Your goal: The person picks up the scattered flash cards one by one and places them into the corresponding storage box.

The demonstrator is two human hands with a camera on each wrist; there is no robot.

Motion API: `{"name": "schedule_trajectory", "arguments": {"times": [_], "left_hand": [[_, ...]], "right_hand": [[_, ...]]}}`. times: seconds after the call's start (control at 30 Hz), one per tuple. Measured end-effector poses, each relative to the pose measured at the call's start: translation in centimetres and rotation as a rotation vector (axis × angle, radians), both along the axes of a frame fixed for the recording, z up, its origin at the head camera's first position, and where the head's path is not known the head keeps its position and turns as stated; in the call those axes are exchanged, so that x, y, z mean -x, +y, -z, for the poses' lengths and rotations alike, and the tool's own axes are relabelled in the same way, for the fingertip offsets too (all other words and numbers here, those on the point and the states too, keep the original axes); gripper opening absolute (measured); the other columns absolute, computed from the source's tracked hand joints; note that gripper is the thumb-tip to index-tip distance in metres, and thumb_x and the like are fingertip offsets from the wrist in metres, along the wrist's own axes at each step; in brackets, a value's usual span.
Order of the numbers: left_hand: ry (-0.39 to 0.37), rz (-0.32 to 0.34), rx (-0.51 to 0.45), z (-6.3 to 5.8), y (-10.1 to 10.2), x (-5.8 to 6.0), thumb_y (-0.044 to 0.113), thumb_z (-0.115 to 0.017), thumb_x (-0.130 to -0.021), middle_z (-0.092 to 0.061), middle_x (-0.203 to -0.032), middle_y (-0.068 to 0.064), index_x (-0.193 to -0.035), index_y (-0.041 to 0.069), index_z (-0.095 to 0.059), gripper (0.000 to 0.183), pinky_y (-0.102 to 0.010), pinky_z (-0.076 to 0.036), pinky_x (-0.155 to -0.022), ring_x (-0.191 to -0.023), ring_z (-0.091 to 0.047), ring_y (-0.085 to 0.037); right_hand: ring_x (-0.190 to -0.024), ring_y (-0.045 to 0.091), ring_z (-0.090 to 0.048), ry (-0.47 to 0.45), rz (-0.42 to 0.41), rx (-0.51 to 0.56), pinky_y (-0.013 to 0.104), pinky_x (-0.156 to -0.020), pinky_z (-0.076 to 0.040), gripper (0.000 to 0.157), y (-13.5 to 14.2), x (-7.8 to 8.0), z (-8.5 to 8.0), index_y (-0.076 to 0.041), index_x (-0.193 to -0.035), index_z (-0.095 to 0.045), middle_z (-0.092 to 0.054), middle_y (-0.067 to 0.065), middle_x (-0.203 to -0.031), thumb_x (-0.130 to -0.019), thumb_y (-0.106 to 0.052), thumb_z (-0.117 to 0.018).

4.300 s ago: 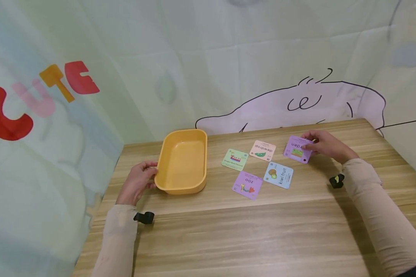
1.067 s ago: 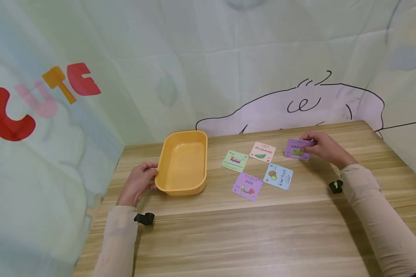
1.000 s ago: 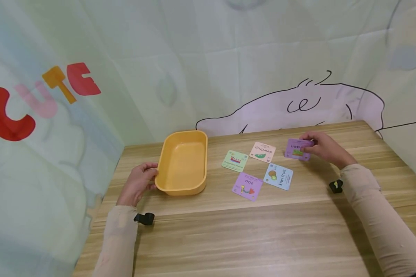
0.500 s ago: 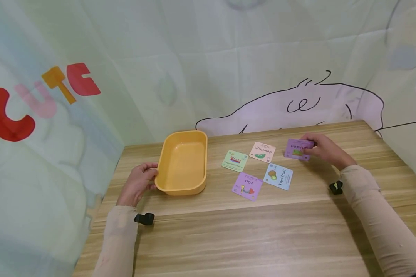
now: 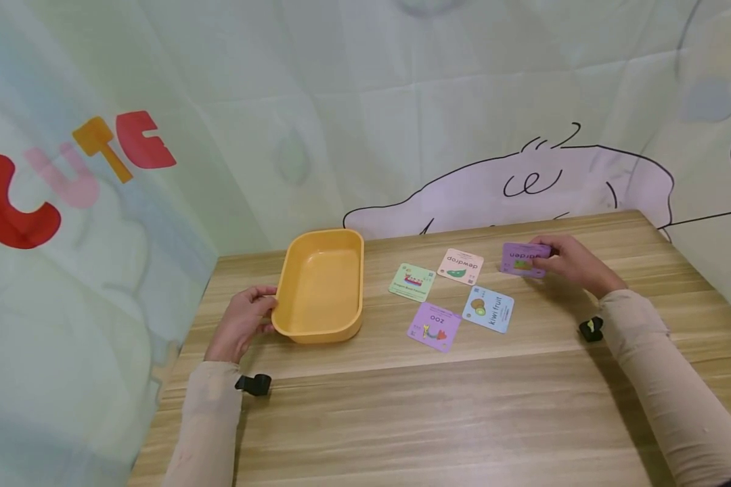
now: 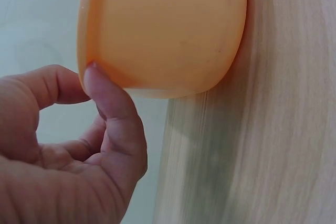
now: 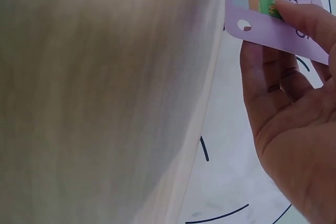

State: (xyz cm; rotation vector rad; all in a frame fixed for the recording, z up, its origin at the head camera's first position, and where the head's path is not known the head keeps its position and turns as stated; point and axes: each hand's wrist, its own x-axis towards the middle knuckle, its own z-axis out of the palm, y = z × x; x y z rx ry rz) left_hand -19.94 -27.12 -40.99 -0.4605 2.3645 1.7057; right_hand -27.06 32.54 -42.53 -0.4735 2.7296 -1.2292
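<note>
A: What have we got hold of?

B: Our right hand (image 5: 577,265) pinches a flat purple square card with rounded corners, printed "garden" (image 5: 520,260), at the far right of the wood-grained tabletop (image 5: 396,419). We have the thumb on its printed face and fingers behind. The card is tilted; whether its near edge touches the wood, we can't tell.

A: And our left hand (image 5: 244,321)?

B: It's pinching the rim of the deep yellow rounded-rectangular tray (image 5: 321,284) at its near left corner, thumb inside the wall.

A: How should we expect the card to handle?

B: Very light, we'd guess, and fairly stiff: it looks flat in our grip. The face may be smooth enough to slip, and a hard squeeze could crease it. We'd keep a gentle pinch well in from the right edge, as now.

A: And the tray?

B: Light, rigid, probably plastic; we judge the rim the best hold, though tugging one corner might swing it round.

A: What lies between our hands?

B: Four more cards, flat: the green boat card (image 5: 412,282), pink "dewdrop" card (image 5: 460,266), blue "kiwi fruit" card (image 5: 489,309) and purple "zoo" card (image 5: 435,327).
</note>
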Motion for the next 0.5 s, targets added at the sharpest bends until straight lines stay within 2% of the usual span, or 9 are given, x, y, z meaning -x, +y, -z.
{"name": "schedule_trajectory", "arguments": {"times": [0.3, 0.5], "left_hand": [[-0.003, -0.002, -0.005, -0.02, 0.01, 0.00, 0.015, -0.052, -0.102, -0.056, -0.112, -0.007, -0.137, 0.001, -0.050, 0.037, -0.023, -0.054, -0.063, -0.087, -0.057, -0.014], [-0.002, -0.004, -0.004, -0.04, 0.03, 0.00, 0.015, -0.052, -0.102, -0.056, -0.112, -0.007, -0.137, 0.000, -0.050, 0.038, -0.023, -0.054, -0.063, -0.087, -0.057, -0.014]], "right_hand": [[-0.101, 0.019, -0.062, -0.065, 0.048, -0.015, 0.022, -0.081, -0.051, 0.040, -0.05, -0.04, -0.29, 0.002, -0.135, -0.056, -0.065, 0.022, -0.122, -0.100, -0.014, -0.065], [-0.095, 0.014, -0.060, -0.079, 0.072, 0.035, 0.024, -0.076, -0.054, 0.045, -0.04, 0.13, -0.46, 0.004, -0.138, -0.049, -0.062, 0.022, -0.120, -0.099, -0.013, -0.065]]}}
